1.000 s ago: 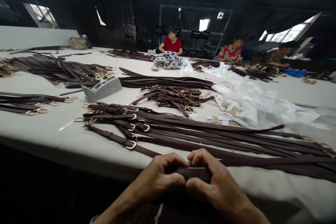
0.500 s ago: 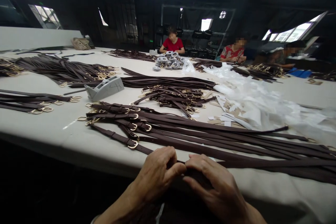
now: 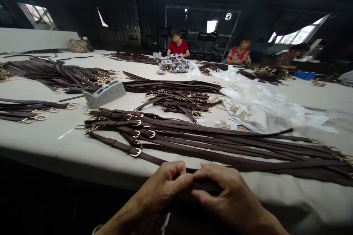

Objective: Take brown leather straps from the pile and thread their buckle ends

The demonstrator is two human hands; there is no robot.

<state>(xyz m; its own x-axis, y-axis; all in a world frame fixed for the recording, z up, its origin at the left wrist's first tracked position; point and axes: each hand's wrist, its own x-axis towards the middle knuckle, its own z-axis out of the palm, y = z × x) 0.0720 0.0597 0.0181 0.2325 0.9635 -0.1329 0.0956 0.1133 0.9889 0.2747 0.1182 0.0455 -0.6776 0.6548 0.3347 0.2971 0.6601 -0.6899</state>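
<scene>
At the table's near edge, my left hand is closed, its thumb and curled fingers pinching a dark brown leather strap. Close beside it, my right hand grips the same strap between thumb and fingers, the fingertips of both hands almost meeting. Most of the held strap is hidden by the hands or lost in shadow below. Just beyond lies a row of brown buckled straps, with gold buckles toward the left.
A grey tape dispenser stands left of a pile of short straps. Clear plastic bags spread to the right. More strap bundles lie left. Rolls sit farther back, where several people work across the table.
The view has turned slightly right, so the table's contents sit farther left. Both hands stay together on the strap, with the gap between my right thumb and fingers showing more clearly.
</scene>
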